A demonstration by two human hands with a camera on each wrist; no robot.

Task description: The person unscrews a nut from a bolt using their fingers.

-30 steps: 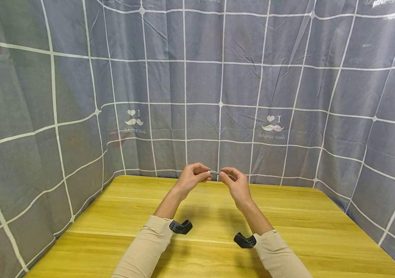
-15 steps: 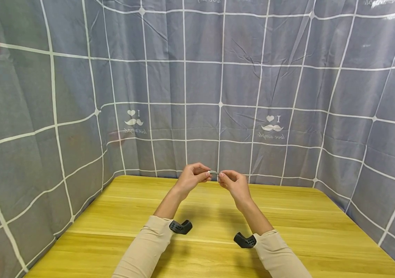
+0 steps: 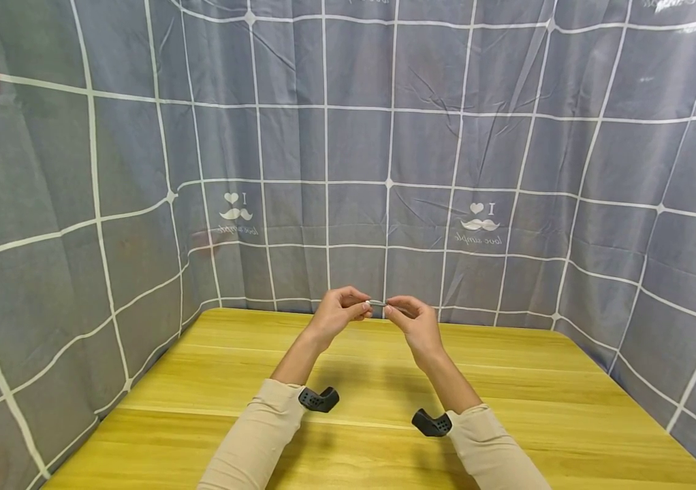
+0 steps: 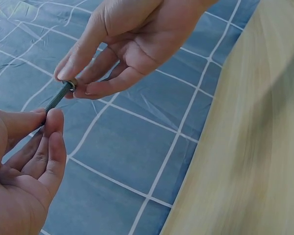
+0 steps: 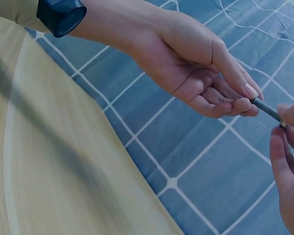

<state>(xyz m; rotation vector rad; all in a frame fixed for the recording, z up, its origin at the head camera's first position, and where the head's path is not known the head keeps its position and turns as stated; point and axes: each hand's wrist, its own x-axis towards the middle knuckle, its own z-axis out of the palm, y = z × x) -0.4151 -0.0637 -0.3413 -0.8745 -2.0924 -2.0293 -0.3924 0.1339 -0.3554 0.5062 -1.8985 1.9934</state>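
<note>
A thin threaded bolt [image 4: 57, 98] is held up between both hands, slightly above the far table edge in the head view. My left hand [image 3: 332, 318] pinches one end of it between thumb and fingertips. At the opposite end, my right hand [image 3: 419, 330] pinches a small shiny metal ring that looks like a nut [image 4: 72, 85]; the fingertips partly cover it. Between the two sets of fingertips, the grey-green shank [image 5: 267, 108] shows bare. In the left wrist view its thread is visible. Whatever lies under the left fingertips is hidden.
Below the hands spreads a yellow wood-grain table [image 3: 360, 449]. A grey curtain with white grid lines [image 3: 354, 150] surrounds its back and sides. Each beige sleeve bears a black wrist device, one on the left [image 3: 319, 400] and one on the right [image 3: 432, 423].
My right fingers dipped forward and down around the bolt's end, then came back up, in a turning motion. My left hand has stayed still, and the bolt remains at the same height.
</note>
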